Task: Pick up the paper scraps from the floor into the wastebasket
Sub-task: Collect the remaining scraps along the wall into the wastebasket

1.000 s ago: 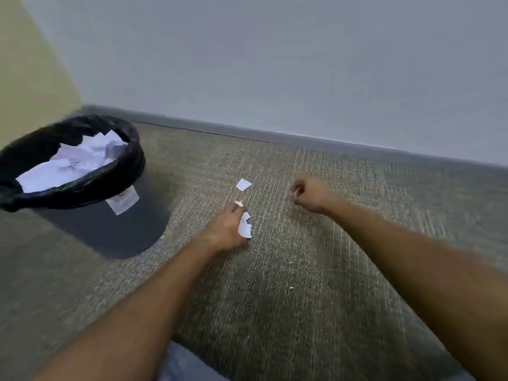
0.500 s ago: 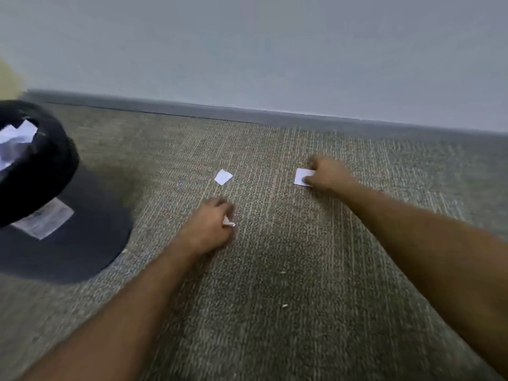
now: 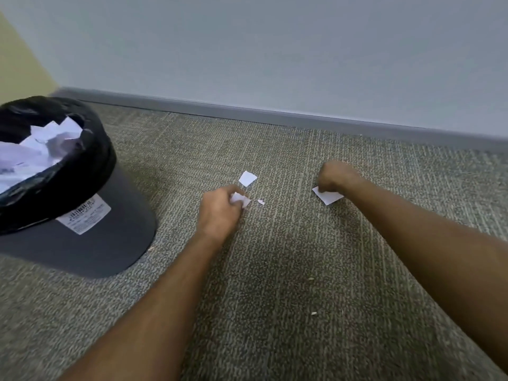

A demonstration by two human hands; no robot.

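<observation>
Far left, your wastebasket (image 3: 90, 229) — dark grey, tapered, lined with a black bag (image 3: 90, 160) folded over the rim — stands on the grey-flecked carpet (image 3: 275, 298). Crumpled white paper (image 3: 41, 152) fills its mouth, and a white barcode label (image 3: 83, 214) sits on its near wall.

To the right of it, your left hand (image 3: 220, 213) is low over the carpet, fingers curled round a crumpled white scrap (image 3: 240, 199) that pokes out past the knuckles. A tiny white fragment (image 3: 261, 202) lies on the carpet just beside that hand, apart from it. Just beyond the hand lies a small square scrap (image 3: 247, 178), flat on the carpet and untouched.

Further right, your right hand (image 3: 336, 177) is knuckles-up with fingers curled down onto the near edge of a larger white scrap (image 3: 328, 197). It looks like a pinch, though the fingertips are hidden under the hand — whether the scrap has left the carpet you cannot tell from here.

A pale crumb (image 3: 314, 313) lies on the carpet nearer you. Behind everything, a grey baseboard (image 3: 275, 116) runs along the foot of a pale wall (image 3: 275, 50).
</observation>
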